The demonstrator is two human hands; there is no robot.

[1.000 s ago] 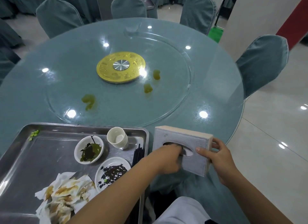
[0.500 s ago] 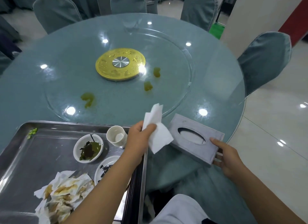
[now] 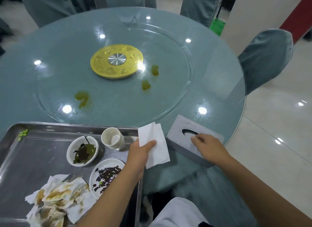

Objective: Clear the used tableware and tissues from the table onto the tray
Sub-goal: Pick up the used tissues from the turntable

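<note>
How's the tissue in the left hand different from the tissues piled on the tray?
The held tissue is clean white; the tray tissues are stained brown. The held tissue is a smooth sheet pinched by the left hand; the tray tissues lie crumpled in a heap on the tray. Both are thin paper.

The tray (image 3: 33,159) runs off the left edge; a forearm (image 3: 108,201) hides part of the saucer (image 3: 106,174).

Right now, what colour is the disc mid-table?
The disc is gold with a silver centre; head view.
</note>
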